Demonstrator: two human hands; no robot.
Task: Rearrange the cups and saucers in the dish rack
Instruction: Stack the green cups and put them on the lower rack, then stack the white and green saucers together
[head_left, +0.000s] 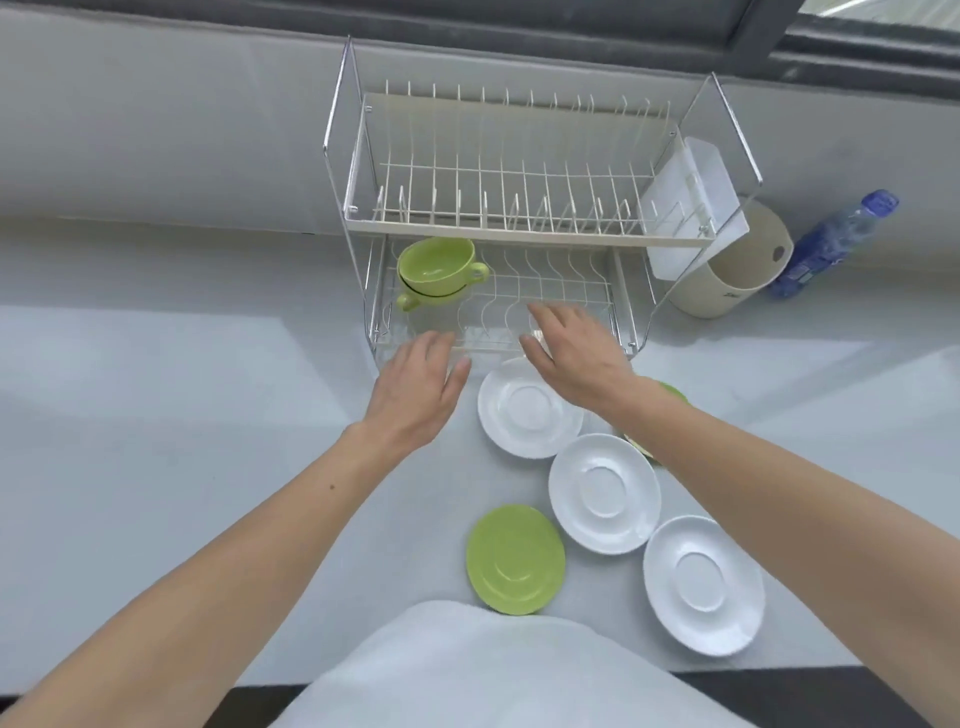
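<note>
Reaching toward the lower tier of the dish rack (519, 235), my left hand (415, 395) and right hand (571, 348) hover with fingers released, holding nothing. Two green cups (439, 267) sit stacked in its left corner; white saucers (602, 493) and a green saucer (514, 558) lie on the bench (156, 415). Best to lift each saucer by its rim and stand it between the wires.

far green saucer (675, 395) mostly hidden, under forearm (727, 457)

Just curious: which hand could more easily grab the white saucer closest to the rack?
Probably right: the right hand hangs over that white saucer; the left hand lies beside it.
</note>
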